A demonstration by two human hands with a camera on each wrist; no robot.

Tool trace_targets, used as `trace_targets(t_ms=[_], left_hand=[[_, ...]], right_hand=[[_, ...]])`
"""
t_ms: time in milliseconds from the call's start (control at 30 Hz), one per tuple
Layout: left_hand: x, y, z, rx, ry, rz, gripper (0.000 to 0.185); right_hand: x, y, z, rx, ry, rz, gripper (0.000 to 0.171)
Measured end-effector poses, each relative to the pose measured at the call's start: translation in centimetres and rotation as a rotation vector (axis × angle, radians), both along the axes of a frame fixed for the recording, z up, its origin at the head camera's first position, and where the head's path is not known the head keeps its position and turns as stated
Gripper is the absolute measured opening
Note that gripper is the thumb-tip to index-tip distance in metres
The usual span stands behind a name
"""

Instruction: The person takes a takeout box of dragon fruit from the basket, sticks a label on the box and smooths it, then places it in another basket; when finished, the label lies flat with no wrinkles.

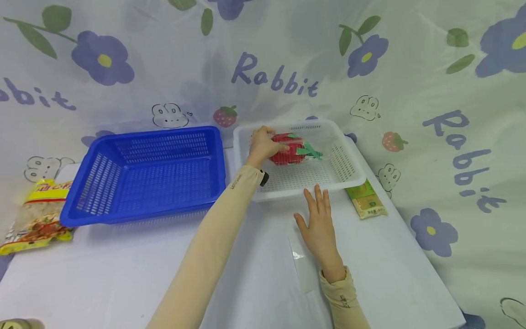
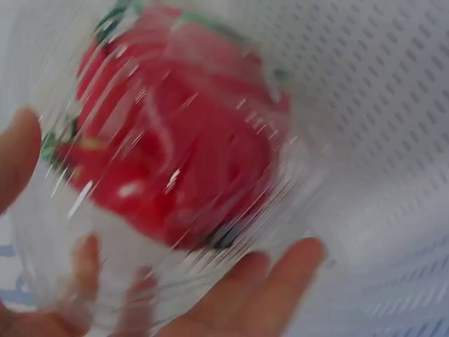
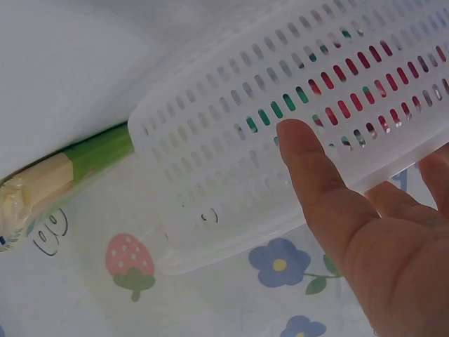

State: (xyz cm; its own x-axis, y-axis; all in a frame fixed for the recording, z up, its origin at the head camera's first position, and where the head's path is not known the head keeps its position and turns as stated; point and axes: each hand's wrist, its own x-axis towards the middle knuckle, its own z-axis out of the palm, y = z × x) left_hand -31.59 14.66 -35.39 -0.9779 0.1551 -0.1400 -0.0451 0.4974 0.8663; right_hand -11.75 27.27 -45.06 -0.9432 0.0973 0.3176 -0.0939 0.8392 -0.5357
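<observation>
The red packet [image 1: 289,150], a clear bag with red and green contents, sits inside the white basket [image 1: 351,157], toward its far left part, and my left hand [image 1: 263,145] has it. I see the fingers curled round the packet's left side in the head view; in the left wrist view the fingertips [image 2: 295,263] wrap under the crinkled plastic, though that picture is blurred. My right hand [image 1: 318,226] lies flat on the worktop [image 1: 123,265] just in front of the basket's near rim, fingers straight and slightly spread, holding nothing. In the right wrist view its fingers reach up to the slotted basket wall; I cannot tell whether they touch it. So the packet is in my left hand and well apart from my right, with the basket wall between them. A blue basket [image 1: 152,171] stands beside the white one on the left. A green and yellow packet [image 1: 365,200] lies at the white basket's right near corner, and a yellow snack bag [image 1: 34,219] at the worktop's left edge.
</observation>
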Motion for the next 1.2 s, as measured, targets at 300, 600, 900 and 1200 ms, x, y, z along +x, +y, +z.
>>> trace_targets(t_ms=[300, 600, 900, 1200], left_hand=[[0.3, -0.4, 0.7, -0.109, -0.088, -0.149, 0.083], [0.8, -0.2, 0.4, -0.216, -0.159, -0.216, 0.086], [1.4, -0.3, 0.0, -0.221, -0.168, -0.232, 0.085], [1.8, 0.1, -0.8, -0.234, -0.082, -0.195, 0.083]], right_hand=[[0.0, 0.1, -0.1, -0.008, -0.01, 0.007, 0.071], [-0.1, 0.2, -0.2, -0.007, 0.009, 0.007, 0.071], [0.0, 0.0, -0.1, -0.025, -0.018, 0.014, 0.071], [-0.1, -0.1, -0.1, -0.026, -0.009, 0.012, 0.072]])
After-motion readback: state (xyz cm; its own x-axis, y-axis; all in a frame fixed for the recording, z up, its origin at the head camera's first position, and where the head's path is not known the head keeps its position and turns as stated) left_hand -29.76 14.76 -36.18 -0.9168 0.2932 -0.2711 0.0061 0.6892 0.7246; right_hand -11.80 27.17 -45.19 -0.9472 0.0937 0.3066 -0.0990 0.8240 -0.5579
